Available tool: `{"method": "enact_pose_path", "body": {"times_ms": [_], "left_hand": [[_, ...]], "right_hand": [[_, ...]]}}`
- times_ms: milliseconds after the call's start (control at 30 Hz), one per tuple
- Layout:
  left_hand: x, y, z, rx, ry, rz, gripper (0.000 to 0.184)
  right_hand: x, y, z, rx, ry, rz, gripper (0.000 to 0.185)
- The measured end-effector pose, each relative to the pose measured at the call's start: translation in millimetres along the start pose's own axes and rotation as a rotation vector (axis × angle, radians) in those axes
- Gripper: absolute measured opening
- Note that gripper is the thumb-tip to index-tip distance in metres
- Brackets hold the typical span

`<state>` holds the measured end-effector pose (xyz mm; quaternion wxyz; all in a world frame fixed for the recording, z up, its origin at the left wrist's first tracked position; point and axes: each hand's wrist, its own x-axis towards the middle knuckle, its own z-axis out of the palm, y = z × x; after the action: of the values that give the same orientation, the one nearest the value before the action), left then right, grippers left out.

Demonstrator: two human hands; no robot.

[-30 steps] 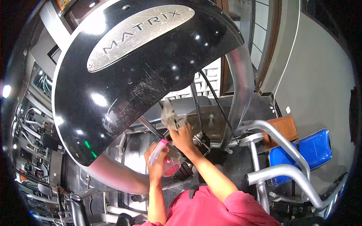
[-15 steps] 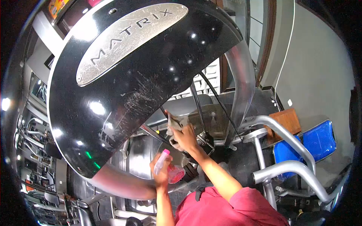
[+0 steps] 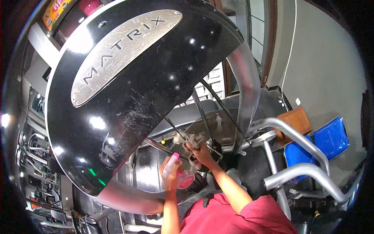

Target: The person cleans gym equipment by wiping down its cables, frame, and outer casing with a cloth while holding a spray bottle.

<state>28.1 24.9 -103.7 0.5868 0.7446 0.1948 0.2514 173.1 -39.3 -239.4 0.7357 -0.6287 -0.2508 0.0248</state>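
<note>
My left hand (image 3: 167, 178) is wrapped round a clear spray bottle (image 3: 184, 181) with a pink nozzle and a reddish lower part, held tilted. My right hand (image 3: 201, 155) grips a crumpled greyish rag (image 3: 190, 139), part of which hangs below the fingers. The rag is beside a thin black cable (image 3: 172, 124) that runs down from the machine's large black cover (image 3: 156, 85), lettered MATRIX. I cannot tell whether the rag touches the cable. Left of the hands, a metal rod (image 3: 159, 146) slants below the cover's edge.
Curved silver frame tubes (image 3: 249, 89) flank the cover. On the right stand silver machine arms (image 3: 302, 173), a blue folding chair (image 3: 331, 139) and a brown wooden box (image 3: 294, 121) near the grey wall. More gym machines line the far left.
My right hand has moved down a little and to the right with the rag, leaving more of the thin cable visible. The view has shifted slightly; my left hand keeps the bottle.
</note>
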Motion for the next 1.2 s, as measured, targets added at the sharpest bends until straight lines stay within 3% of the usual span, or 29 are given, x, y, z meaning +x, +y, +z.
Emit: {"method": "enact_pose_path", "body": {"times_ms": [67, 200, 267, 300, 400, 467, 533, 600, 667, 700, 733, 800, 867, 933, 967, 1000, 1067, 1100, 1200], "left_hand": [[0, 0, 4, -0.038, -0.003, -0.095, 0.022], [0, -20, 5, 0.008, -0.045, -0.11, 0.026], [-3, -28, 9, 0.004, -0.032, -0.126, 0.028], [-4, -31, 11, 0.008, -0.042, -0.134, 0.028], [-3, -34, 14, 0.019, -0.004, -0.063, 0.029], [-4, -30, 18, -0.036, 0.052, -0.155, 0.027], [-4, -38, 13, 0.017, 0.043, -0.145, 0.025], [-3, -39, 14, 0.066, 0.03, -0.133, 0.022], [-6, -29, 23, 0.035, 0.101, -0.13, 0.02], [-8, -29, 23, 0.038, 0.101, -0.134, 0.02], [-9, -30, 22, 0.015, 0.087, -0.131, 0.019], [-10, -30, 19, -0.003, 0.063, -0.129, 0.019], [-11, -29, 16, 0.106, -0.025, -0.302, 0.043], [-10, -33, 17, 0.084, -0.02, -0.263, 0.041], [-11, -34, 18, 0.055, -0.011, -0.22, 0.039], [-10, -33, 20, 0.061, -0.015, -0.222, 0.039], [-8, -32, 24, 0.043, 0.037, -0.171, 0.022], [-8, -34, 25, 0.048, 0.032, -0.171, 0.022], [-11, -40, 24, 0.043, 0.105, -0.209, 0.023]], "right_hand": [[3, -4, -5, -0.041, 0.024, 0.013, 0.027], [15, -41, -19, -0.16, -0.171, 0.128, 0.036], [19, -56, -25, -0.42, -0.237, 0.015, 0.028], [20, -57, -20, -0.402, -0.116, -0.194, 0.028], [24, -67, -14, -0.288, -0.066, -0.198, 0.027], [22, -73, -7, -0.235, -0.059, -0.11, 0.024], [15, -61, 3, -0.116, -0.011, -0.215, 0.021], [0, -23, 1, -0.148, -0.019, -0.143, 0.019], [-13, -1, -13, -0.201, -0.071, 0.093, 0.017], [-23, 33, -16, -0.452, -0.038, -0.036, 0.019], [-29, 51, -20, -0.45, -0.037, -0.031, 0.019], [-36, 71, -26, -0.433, -0.227, 0.357, 0.021], [-32, 88, -25, -0.467, -0.246, 0.321, 0.021], [-7, 35, -27, -0.411, -0.19, 0.011, 0.021], [5, 8, -27, -0.228, -0.204, -0.004, 0.024], [11, 9, -20, -0.225, -0.2, 0.0, 0.024], [19, 10, -11, -0.32, -0.086, -0.228, 0.027], [19, -16, -22, -0.168, -0.164, -0.074, 0.027], [-4, 6, -34, -0.145, -0.273, 0.123, 0.028]]}}
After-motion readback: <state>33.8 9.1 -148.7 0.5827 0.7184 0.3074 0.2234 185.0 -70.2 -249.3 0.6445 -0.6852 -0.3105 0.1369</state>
